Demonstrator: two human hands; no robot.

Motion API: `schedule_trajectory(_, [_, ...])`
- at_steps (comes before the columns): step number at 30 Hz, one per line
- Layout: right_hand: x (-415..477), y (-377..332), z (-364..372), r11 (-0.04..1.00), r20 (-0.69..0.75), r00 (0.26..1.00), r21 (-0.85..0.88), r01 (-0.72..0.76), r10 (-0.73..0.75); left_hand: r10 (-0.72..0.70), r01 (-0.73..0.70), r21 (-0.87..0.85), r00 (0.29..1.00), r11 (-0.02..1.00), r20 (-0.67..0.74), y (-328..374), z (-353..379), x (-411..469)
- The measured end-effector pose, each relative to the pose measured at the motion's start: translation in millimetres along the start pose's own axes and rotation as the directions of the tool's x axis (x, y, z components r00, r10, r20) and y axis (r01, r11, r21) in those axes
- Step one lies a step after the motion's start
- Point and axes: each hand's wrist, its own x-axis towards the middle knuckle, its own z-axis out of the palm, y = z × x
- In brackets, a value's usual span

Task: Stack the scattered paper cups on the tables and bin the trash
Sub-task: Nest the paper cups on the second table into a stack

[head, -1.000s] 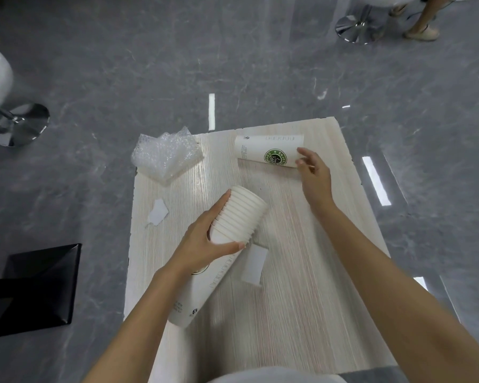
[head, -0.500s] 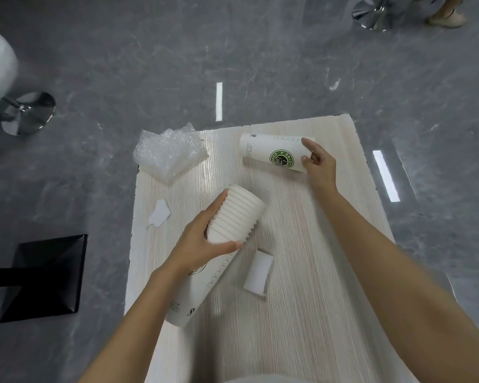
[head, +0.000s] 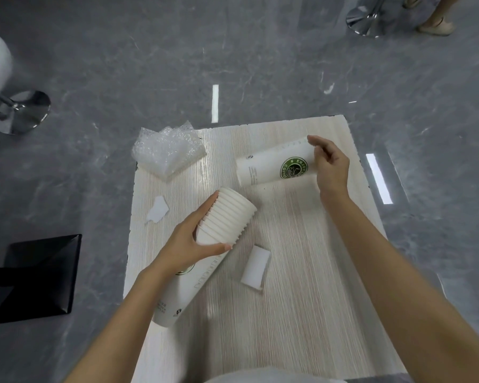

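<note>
A grey marble-patterned floor [head: 233, 51] surrounds a pale wood-grain table [head: 302, 299] that fills the centre and lower part of the head view. At centre, the left hand [head: 186, 244] grips a stack of paper cups [head: 227, 217] lying slanted on the table, rims toward upper right, with the fingers wrapped over the ribbed rims and the thumb pressed underneath. In the upper right of the table, the right hand [head: 331, 167] curls its fingers round the wide end of a single paper cup [head: 274, 167] with a green logo. The cup lies sideways, and whether it rests on the table is unclear. Crumpled bubble wrap [head: 168, 150] sits at the table's upper left corner, with a torn white scrap [head: 157, 210] below it. A folded white piece [head: 256, 268] lies just right of the stack.
</note>
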Motion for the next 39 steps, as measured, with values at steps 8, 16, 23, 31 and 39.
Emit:
schedule_trajectory(8, [-27.5,-17.6,-2.5,0.996,0.093,0.991,-0.009,0.094,-0.093,0.022,-0.022,0.01,0.999,1.0,0.039,3.0,-0.3,-23.3])
schedule_trajectory(16, [-75.5,-26.4,15.7,0.991,0.292,0.949,-0.014,0.13,-0.12,0.054,-0.054,0.01,0.997,0.998,0.059,6.8,6.9,-43.2])
schedule_trajectory(23, [-116.2,-22.5,25.7,0.995,0.388,0.919,-0.032,0.095,-0.075,0.068,-0.068,0.0,0.995,0.998,0.079,4.8,9.3,-54.9])
schedule_trajectory(31, [-150.7,-25.3,31.0,0.988,0.47,0.882,-0.111,0.11,-0.046,0.098,-0.094,-0.059,0.993,0.994,0.065,10.0,15.0,-68.3])
schedule_trajectory(39, [-171.8,-33.4,35.6,0.994,0.481,0.877,-0.1,0.05,0.005,0.114,-0.111,-0.077,0.993,0.991,0.035,9.0,14.3,-76.6])
